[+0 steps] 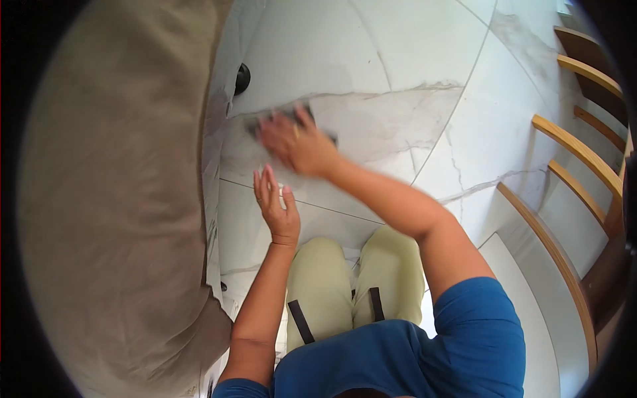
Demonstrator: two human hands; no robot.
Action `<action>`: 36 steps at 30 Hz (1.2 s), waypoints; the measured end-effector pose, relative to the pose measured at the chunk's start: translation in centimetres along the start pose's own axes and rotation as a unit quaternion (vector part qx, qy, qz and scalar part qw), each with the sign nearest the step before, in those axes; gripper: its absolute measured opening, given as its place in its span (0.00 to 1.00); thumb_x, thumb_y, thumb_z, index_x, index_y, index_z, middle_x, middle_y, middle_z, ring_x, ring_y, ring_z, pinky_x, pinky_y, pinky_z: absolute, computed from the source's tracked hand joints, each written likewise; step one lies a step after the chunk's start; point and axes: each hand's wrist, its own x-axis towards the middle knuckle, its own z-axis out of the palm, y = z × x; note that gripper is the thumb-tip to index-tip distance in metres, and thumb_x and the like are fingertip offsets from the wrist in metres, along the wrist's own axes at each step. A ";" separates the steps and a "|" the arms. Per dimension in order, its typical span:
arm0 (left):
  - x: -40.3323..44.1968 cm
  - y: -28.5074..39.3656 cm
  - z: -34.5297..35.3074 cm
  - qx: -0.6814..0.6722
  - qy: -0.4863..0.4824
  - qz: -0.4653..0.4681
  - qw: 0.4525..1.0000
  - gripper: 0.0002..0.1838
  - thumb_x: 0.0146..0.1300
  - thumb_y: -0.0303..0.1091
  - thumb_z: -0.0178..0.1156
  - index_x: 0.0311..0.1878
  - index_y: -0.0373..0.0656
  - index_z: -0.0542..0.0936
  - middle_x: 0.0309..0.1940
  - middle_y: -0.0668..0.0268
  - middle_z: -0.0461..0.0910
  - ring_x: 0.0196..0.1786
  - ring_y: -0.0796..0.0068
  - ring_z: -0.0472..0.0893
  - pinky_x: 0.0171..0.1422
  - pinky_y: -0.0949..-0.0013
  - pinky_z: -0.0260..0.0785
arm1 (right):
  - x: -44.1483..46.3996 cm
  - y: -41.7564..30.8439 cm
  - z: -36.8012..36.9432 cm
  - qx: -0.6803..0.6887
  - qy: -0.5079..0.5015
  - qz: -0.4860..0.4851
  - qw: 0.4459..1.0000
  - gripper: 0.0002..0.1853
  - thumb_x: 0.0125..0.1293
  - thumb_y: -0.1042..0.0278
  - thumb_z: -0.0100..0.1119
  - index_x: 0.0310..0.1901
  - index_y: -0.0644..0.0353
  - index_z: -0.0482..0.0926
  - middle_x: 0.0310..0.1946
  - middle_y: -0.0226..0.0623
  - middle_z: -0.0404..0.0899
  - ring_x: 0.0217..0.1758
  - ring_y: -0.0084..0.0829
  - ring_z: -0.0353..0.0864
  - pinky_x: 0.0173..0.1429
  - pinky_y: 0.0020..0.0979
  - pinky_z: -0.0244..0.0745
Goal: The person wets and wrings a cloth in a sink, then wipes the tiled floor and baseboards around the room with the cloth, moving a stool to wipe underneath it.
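My right hand reaches forward over the marble-patterned floor and is blurred by motion. Around and beneath its fingers shows a dark grey, flat-looking thing, too smeared to name. Whether the hand grips it or only lies over it cannot be made out. My left hand is nearer my knees, raised with its fingers stretched upward and apart from the thumb. Nothing is in it, and a pale ring is on one finger.
A large brown fabric-covered piece of furniture fills the left side. A black round foot or caster pokes out beneath it. Wooden chair parts with curved rails stand along the right. White marble-look tiles cover the floor.
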 end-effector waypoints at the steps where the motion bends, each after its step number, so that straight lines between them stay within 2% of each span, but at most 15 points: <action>1: 0.5 -0.1 -0.4 0.010 0.005 -0.005 1.000 0.27 0.66 0.31 0.51 0.68 0.37 0.63 0.67 0.52 0.64 0.72 0.44 0.56 0.73 0.49 0.49 | -4.4 -1.7 -1.5 0.085 -0.111 -0.012 0.990 0.29 0.63 0.54 0.51 0.67 0.45 0.66 0.71 0.27 0.59 0.74 0.34 0.56 0.76 0.53 0.38; 4: 1.2 -0.6 -1.0 0.021 -0.004 -0.027 0.999 0.30 0.67 0.33 0.50 0.71 0.37 0.57 0.68 0.51 0.60 0.72 0.44 0.55 0.73 0.49 0.49 | -12.2 2.2 -5.3 0.049 -0.195 0.035 0.979 0.30 0.66 0.55 0.45 0.70 0.45 0.61 0.74 0.28 0.51 0.79 0.34 0.40 0.77 0.53 0.23; 5: 1.0 -1.1 -0.9 0.026 -0.004 -0.042 0.999 0.31 0.68 0.33 0.50 0.72 0.37 0.57 0.69 0.51 0.59 0.72 0.44 0.54 0.74 0.49 0.48 | -13.1 5.6 -5.9 -0.045 -0.144 0.084 0.985 0.31 0.67 0.56 0.42 0.72 0.48 0.57 0.75 0.32 0.50 0.79 0.38 0.39 0.76 0.55 0.21; 7: 0.2 -2.1 -0.6 0.023 -0.002 -0.065 0.998 0.31 0.68 0.34 0.49 0.72 0.37 0.55 0.70 0.51 0.56 0.73 0.44 0.52 0.75 0.49 0.46 | -10.5 13.1 -9.1 -0.192 -0.100 0.283 0.934 0.31 0.68 0.54 0.42 0.72 0.51 0.56 0.74 0.36 0.50 0.78 0.41 0.43 0.74 0.60 0.32; 8: -0.1 -2.4 -0.3 0.020 -0.002 -0.062 0.998 0.31 0.68 0.34 0.49 0.72 0.37 0.55 0.70 0.51 0.56 0.73 0.44 0.52 0.75 0.49 0.46 | -8.9 17.1 -9.6 -0.181 0.050 0.315 0.930 0.31 0.69 0.55 0.41 0.71 0.53 0.56 0.74 0.37 0.51 0.76 0.44 0.48 0.72 0.61 0.39; 11: -1.0 -2.4 0.9 0.031 0.000 -0.067 0.997 0.31 0.67 0.33 0.49 0.72 0.37 0.55 0.71 0.50 0.55 0.73 0.42 0.52 0.75 0.48 0.46 | 0.3 21.6 -8.5 -0.237 0.124 0.344 0.900 0.29 0.68 0.55 0.42 0.68 0.56 0.60 0.70 0.39 0.58 0.72 0.44 0.57 0.70 0.61 0.46; 16: 1.3 1.1 4.2 -0.001 0.012 0.035 0.999 0.33 0.66 0.33 0.51 0.72 0.36 0.55 0.71 0.49 0.55 0.72 0.38 0.51 0.74 0.44 0.44 | -0.5 5.2 -2.4 -0.095 0.038 0.146 0.984 0.27 0.67 0.53 0.45 0.66 0.51 0.65 0.69 0.36 0.62 0.71 0.41 0.59 0.71 0.60 0.44; 18: 3.7 2.2 5.8 -0.003 0.002 0.070 0.998 0.34 0.66 0.35 0.51 0.73 0.37 0.53 0.71 0.49 0.54 0.73 0.39 0.50 0.75 0.44 0.41 | -8.5 0.4 -4.0 0.030 -0.053 0.160 0.985 0.28 0.65 0.55 0.48 0.67 0.48 0.64 0.71 0.35 0.59 0.74 0.39 0.54 0.73 0.59 0.40; 20: 5.8 4.0 6.6 0.033 -0.012 0.091 0.995 0.35 0.67 0.37 0.49 0.73 0.37 0.51 0.73 0.49 0.51 0.75 0.43 0.47 0.75 0.44 0.38 | -17.0 0.1 -6.2 -0.003 -0.091 0.211 0.973 0.30 0.63 0.57 0.51 0.69 0.48 0.62 0.72 0.35 0.56 0.77 0.41 0.48 0.74 0.59 0.37; 23: 7.3 2.0 9.4 0.104 -0.020 0.102 0.989 0.36 0.67 0.41 0.48 0.73 0.36 0.48 0.74 0.49 0.47 0.76 0.45 0.43 0.76 0.44 0.35 | -22.9 5.7 -12.0 -0.064 -0.188 0.492 0.848 0.36 0.62 0.58 0.53 0.72 0.54 0.55 0.74 0.38 0.49 0.78 0.46 0.41 0.75 0.59 0.32; 25: 7.2 1.4 10.3 0.160 -0.026 0.119 0.980 0.37 0.66 0.41 0.48 0.73 0.36 0.48 0.74 0.49 0.46 0.76 0.45 0.43 0.76 0.43 0.34 | -27.3 12.6 -12.0 -0.184 0.046 0.535 0.823 0.34 0.68 0.54 0.44 0.73 0.55 0.50 0.75 0.43 0.46 0.77 0.49 0.41 0.73 0.62 0.35; 28: 7.0 1.8 10.2 0.243 -0.037 0.116 0.962 0.37 0.67 0.42 0.46 0.74 0.37 0.48 0.75 0.49 0.42 0.76 0.45 0.41 0.76 0.44 0.32 | -24.1 22.5 -14.5 -0.278 0.139 0.646 0.697 0.32 0.70 0.53 0.42 0.71 0.58 0.53 0.72 0.48 0.53 0.74 0.51 0.49 0.70 0.63 0.44; 30: 7.1 1.8 10.2 0.259 -0.035 0.117 0.958 0.37 0.66 0.42 0.46 0.74 0.37 0.48 0.75 0.47 0.42 0.76 0.43 0.41 0.76 0.43 0.32 | -18.1 25.3 -14.6 -0.260 0.158 0.578 0.757 0.29 0.68 0.54 0.43 0.67 0.62 0.60 0.67 0.47 0.61 0.70 0.50 0.55 0.65 0.62 0.51; 33: 7.1 1.5 10.5 0.267 -0.036 0.114 0.956 0.36 0.66 0.42 0.45 0.74 0.36 0.48 0.75 0.47 0.42 0.76 0.43 0.41 0.76 0.43 0.32 | -9.0 18.2 -10.9 -0.340 0.067 0.414 0.842 0.28 0.65 0.56 0.47 0.63 0.65 0.65 0.62 0.48 0.66 0.64 0.49 0.63 0.63 0.62 0.54; 36: 7.1 1.5 10.2 0.280 -0.031 0.129 0.951 0.36 0.67 0.42 0.43 0.74 0.36 0.48 0.75 0.47 0.42 0.76 0.43 0.41 0.76 0.43 0.33 | -11.4 7.0 -7.8 -0.083 -0.015 0.335 0.939 0.30 0.65 0.52 0.48 0.67 0.55 0.63 0.68 0.41 0.61 0.69 0.48 0.59 0.70 0.61 0.45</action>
